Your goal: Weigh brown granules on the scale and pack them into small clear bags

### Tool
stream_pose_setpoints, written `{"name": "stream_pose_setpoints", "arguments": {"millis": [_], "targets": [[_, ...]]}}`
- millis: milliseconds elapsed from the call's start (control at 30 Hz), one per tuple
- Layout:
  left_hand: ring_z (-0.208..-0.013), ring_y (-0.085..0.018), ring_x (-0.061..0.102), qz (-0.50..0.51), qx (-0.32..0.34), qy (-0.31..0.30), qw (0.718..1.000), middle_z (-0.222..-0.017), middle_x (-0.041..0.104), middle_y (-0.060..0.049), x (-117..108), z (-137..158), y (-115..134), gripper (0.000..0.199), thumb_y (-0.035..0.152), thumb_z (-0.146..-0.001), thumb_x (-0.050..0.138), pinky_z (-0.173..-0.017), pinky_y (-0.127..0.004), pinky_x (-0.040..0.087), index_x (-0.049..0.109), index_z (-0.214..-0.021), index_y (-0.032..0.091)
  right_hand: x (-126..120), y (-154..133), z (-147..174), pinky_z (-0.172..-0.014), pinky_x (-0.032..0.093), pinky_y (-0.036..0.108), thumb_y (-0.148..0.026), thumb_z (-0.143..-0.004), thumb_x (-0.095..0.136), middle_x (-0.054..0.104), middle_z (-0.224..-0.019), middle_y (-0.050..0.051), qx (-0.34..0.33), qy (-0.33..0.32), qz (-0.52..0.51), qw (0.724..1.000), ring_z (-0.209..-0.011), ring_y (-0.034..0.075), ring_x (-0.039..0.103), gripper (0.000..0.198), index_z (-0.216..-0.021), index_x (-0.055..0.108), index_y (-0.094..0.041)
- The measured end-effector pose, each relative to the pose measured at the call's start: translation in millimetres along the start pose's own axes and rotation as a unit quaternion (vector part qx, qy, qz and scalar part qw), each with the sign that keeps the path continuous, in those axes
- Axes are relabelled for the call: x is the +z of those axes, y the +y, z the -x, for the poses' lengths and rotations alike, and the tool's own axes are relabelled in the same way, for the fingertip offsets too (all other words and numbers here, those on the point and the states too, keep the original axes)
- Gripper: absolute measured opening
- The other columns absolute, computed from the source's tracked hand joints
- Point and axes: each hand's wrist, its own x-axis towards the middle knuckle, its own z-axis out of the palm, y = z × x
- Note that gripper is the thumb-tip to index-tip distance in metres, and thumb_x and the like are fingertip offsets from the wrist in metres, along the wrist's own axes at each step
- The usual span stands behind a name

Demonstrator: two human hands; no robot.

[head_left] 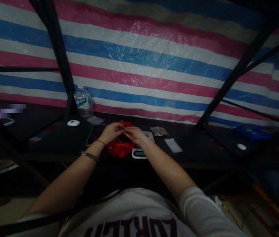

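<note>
My left hand (113, 132) and my right hand (134, 134) meet fingertip to fingertip above a red plastic bag (120, 148) on the black table. The fingers of both are pinched together; whatever lies between them is too small and dark to make out. Brownish contents show faintly in the bag's opening. Partly under my right hand and wrist is a white digital scale (138, 154) with a dark display. To its right lie a small clear zip bag of brown bits (159, 131) and flat clear zip bags (173, 145).
A phone (95, 134) lies left of the red bag. Behind it stand a clear plastic bottle (83, 102) and a white oval device (73, 123). Black metal posts (62, 62) rise at both sides before a striped tarp (139, 65). A blue tray (252, 132) sits far right.
</note>
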Motion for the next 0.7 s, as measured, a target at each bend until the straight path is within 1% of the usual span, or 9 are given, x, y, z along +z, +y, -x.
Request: {"name": "stream_pose_setpoints", "arguments": {"millis": [67,167,267,400,500,567,633,700], "targets": [[-0.086,-0.02,0.063,-0.02,0.005,0.0,1.0,-0.095,0.07,-0.005,-3,2,4,0.028,0.04,-0.074,0.063,-0.081,-0.031,0.048,0.067,-0.091,0.019,0,0,-1,-0.083,0.055,0.026,-0.002,-0.072,0.064,0.067,-0.072,0.0,0.028,0.001,-0.014,1.0,-0.071,0.01,0.064,0.012,-0.073,0.063,-0.014],[-0.084,-0.019,0.063,-0.014,0.003,-0.024,1.0,-0.092,0.07,-0.004,-7,4,11,0.025,0.037,-0.076,0.06,-0.08,-0.03,0.049,0.067,-0.092,0.02,-1,0,-3,-0.081,0.056,0.025,-0.001,-0.076,0.06,0.067,-0.075,0.001,0.056,0.0,-0.029,0.998,-0.073,0.01,0.065,0.013,-0.079,0.063,-0.014],[-0.087,-0.019,0.064,0.008,0.002,-0.03,1.0,-0.094,0.071,-0.004,-10,5,14,0.026,0.038,-0.076,0.06,-0.082,-0.03,0.049,0.067,-0.093,0.02,-3,-1,-6,-0.082,0.055,0.024,0.0,-0.075,0.06,0.068,-0.077,0.001,0.049,-0.018,-0.028,0.998,-0.077,0.011,0.066,0.015,-0.081,0.064,-0.014],[-0.091,-0.02,0.064,0.009,0.003,-0.003,1.0,-0.098,0.07,-0.005,-12,5,13,0.029,0.039,-0.075,0.06,-0.084,-0.031,0.049,0.067,-0.096,0.02,-2,-5,-9,-0.084,0.055,0.022,0.001,-0.075,0.059,0.069,-0.077,0.001,0.048,-0.033,-0.019,0.998,-0.078,0.01,0.066,0.017,-0.08,0.065,-0.013],[-0.091,-0.021,0.063,-0.005,-0.002,0.015,1.0,-0.098,0.07,-0.005,-11,5,14,0.026,0.037,-0.077,0.059,-0.085,-0.032,0.048,0.068,-0.094,0.02,2,-10,-10,-0.085,0.054,0.022,0.0,-0.073,0.061,0.069,-0.076,0.0,0.042,-0.038,0.009,0.998,-0.078,0.01,0.066,0.016,-0.078,0.066,-0.014],[-0.089,-0.02,0.064,0.0,-0.001,0.016,1.0,-0.097,0.07,-0.005,-11,5,15,0.026,0.037,-0.077,0.06,-0.085,-0.031,0.048,0.068,-0.094,0.02,3,-16,-9,-0.085,0.054,0.023,-0.001,-0.071,0.063,0.069,-0.075,0.0,0.032,-0.041,0.033,0.998,-0.076,0.01,0.066,0.015,-0.077,0.067,-0.014],[-0.087,-0.02,0.064,0.009,-0.001,0.014,1.0,-0.096,0.07,-0.005,-11,6,15,0.027,0.038,-0.076,0.06,-0.083,-0.031,0.049,0.068,-0.094,0.019,1,-27,-7,-0.084,0.054,0.025,-0.003,-0.068,0.067,0.069,-0.074,0.0,0.01,-0.045,0.079,0.996,-0.074,0.01,0.065,0.013,-0.075,0.067,-0.014],[-0.084,-0.019,0.064,0.009,-0.01,0.017,1.0,-0.095,0.071,-0.004,-12,7,15,0.027,0.039,-0.075,0.061,-0.08,-0.03,0.049,0.068,-0.094,0.019,-7,-44,-3,-0.084,0.054,0.028,-0.007,-0.066,0.07,0.069,-0.074,0.001,-0.03,-0.051,0.156,0.986,-0.072,0.012,0.066,0.012,-0.075,0.068,-0.013]]}}
